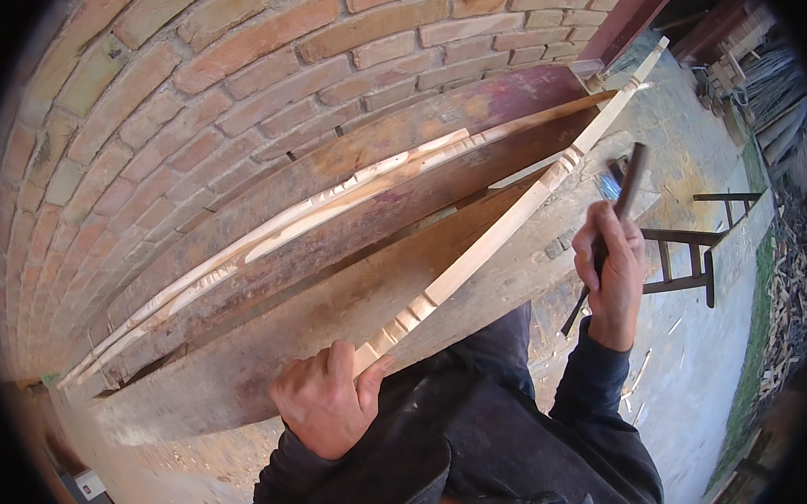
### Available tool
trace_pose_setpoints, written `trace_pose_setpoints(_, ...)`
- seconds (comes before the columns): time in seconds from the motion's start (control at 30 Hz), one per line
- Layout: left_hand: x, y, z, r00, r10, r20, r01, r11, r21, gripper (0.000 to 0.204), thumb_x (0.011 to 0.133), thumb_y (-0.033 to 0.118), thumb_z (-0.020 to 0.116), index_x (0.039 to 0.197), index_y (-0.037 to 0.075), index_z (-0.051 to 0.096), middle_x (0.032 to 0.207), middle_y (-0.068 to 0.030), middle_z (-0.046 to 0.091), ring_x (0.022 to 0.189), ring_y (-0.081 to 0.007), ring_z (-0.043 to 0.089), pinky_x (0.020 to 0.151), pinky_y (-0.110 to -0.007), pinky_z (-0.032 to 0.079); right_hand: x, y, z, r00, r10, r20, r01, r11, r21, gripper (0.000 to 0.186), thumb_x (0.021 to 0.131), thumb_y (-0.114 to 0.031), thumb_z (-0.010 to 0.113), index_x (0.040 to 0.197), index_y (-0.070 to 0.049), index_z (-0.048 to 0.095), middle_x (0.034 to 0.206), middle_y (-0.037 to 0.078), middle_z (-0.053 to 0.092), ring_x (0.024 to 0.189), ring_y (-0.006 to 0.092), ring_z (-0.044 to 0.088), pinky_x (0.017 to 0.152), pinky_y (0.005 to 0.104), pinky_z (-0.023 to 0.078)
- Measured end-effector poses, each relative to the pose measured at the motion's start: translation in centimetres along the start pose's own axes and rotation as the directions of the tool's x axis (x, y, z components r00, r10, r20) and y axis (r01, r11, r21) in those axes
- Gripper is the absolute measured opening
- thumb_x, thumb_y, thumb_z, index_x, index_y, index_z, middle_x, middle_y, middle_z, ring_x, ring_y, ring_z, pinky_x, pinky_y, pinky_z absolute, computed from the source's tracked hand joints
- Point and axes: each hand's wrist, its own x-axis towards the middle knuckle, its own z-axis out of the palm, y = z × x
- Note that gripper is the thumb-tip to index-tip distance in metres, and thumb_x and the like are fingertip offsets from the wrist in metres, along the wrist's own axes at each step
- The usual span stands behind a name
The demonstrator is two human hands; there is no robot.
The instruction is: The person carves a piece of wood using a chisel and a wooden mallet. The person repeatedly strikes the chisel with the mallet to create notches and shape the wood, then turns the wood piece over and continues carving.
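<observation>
A long pale wooden spindle (483,259) runs slantwise over the bench, with square stretches between notched sections. My left hand (329,397) is closed round its near end, close to my body. The far end reaches past the right end of the bench. To the right of the spindle, my right hand (616,264) is raised, its fingers wrapped round a dark, narrow hand tool (632,178). This tool is thicker at the top and thin at its lower tip, which stands apart from the spindle. Its exact kind is unclear.
The worn plank bench (237,384) has long gaps between its boards. More carved wooden spindles (301,213) lie along its back, beside a brick wall (320,46). A dark ladder-like frame (683,283) stands at the right, with scrap wood (785,314) piled beyond it.
</observation>
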Motion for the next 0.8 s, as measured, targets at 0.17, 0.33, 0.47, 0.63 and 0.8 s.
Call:
trace_pose_setpoints(0.17, -0.3, 0.4, 0.3, 0.997, 0.053, -0.047, -0.052, 0.999, 0.016, 0.044, 0.083, 0.048, 0.076, 0.079, 0.009, 0.056, 0.068, -0.0118, 0.061, 0.061, -0.0373, 0.060, 0.061, -0.048, 0.044, 3.6, 2.0, -2.4, 0.987, -0.052, -0.153, 0.022, 0.982, -0.188, 0.039, 0.104, -0.037, 0.064, 0.109, 0.001, 0.065, 0.061, 0.005, 0.060, 0.035, 0.0031, 0.032, 0.036, 0.0224, 0.018)
trace_pose_setpoints(0.33, -0.7, 0.7, 0.4, 0.989, 0.097, -0.115, -0.095, 0.995, 0.024, 0.045, 0.081, 0.046, 0.079, 0.078, 0.009, 0.054, 0.065, -0.0108, 0.057, 0.060, -0.0354, 0.060, 0.057, -0.046, 0.044, 6.8, 0.8, -2.5, 0.980, -0.136, -0.148, 0.080, 0.940, -0.330, 0.051, 0.099, -0.049, 0.069, 0.104, 0.002, 0.066, 0.060, 0.005, 0.060, 0.037, 0.0030, 0.038, 0.037, 0.0221, 0.022)
trace_pose_setpoints(0.47, -1.3, 0.7, 0.7, 0.992, 0.084, -0.099, -0.086, 0.996, -0.020, 0.042, 0.079, 0.044, 0.081, 0.078, 0.008, 0.058, 0.068, -0.0117, 0.060, 0.062, -0.0366, 0.061, 0.058, -0.046, 0.046, 7.7, -0.4, -2.4, 0.952, -0.230, -0.200, 0.091, 0.841, -0.534, 0.055, 0.096, -0.053, 0.070, 0.095, 0.002, 0.067, 0.061, 0.006, 0.063, 0.038, 0.0037, 0.042, 0.035, 0.0214, 0.024)
trace_pose_setpoints(0.63, -1.1, 0.7, 0.9, 0.976, 0.109, -0.191, -0.112, 0.994, -0.006, 0.047, 0.078, 0.048, 0.082, 0.075, 0.010, 0.055, 0.065, -0.0100, 0.056, 0.059, -0.0334, 0.060, 0.055, -0.045, 0.046, 8.4, -1.1, -1.7, 0.952, -0.237, -0.191, 0.039, 0.717, -0.696, 0.056, 0.095, -0.052, 0.071, 0.095, 0.004, 0.074, 0.059, 0.006, 0.061, 0.059, 0.0128, 0.065, 0.056, 0.0309, 0.047)
trace_pose_setpoints(0.8, -1.2, 0.7, 1.0, 0.976, 0.109, -0.190, -0.113, 0.993, -0.013, 0.047, 0.075, 0.046, 0.085, 0.074, 0.010, 0.055, 0.064, -0.0104, 0.056, 0.058, -0.0334, 0.060, 0.054, -0.045, 0.046, 8.4, -0.9, -1.5, 0.955, -0.235, -0.181, 0.057, 0.745, -0.665, 0.055, 0.095, -0.052, 0.070, 0.094, 0.003, 0.073, 0.059, 0.006, 0.062, 0.051, 0.0112, 0.059, 0.050, 0.0295, 0.042)
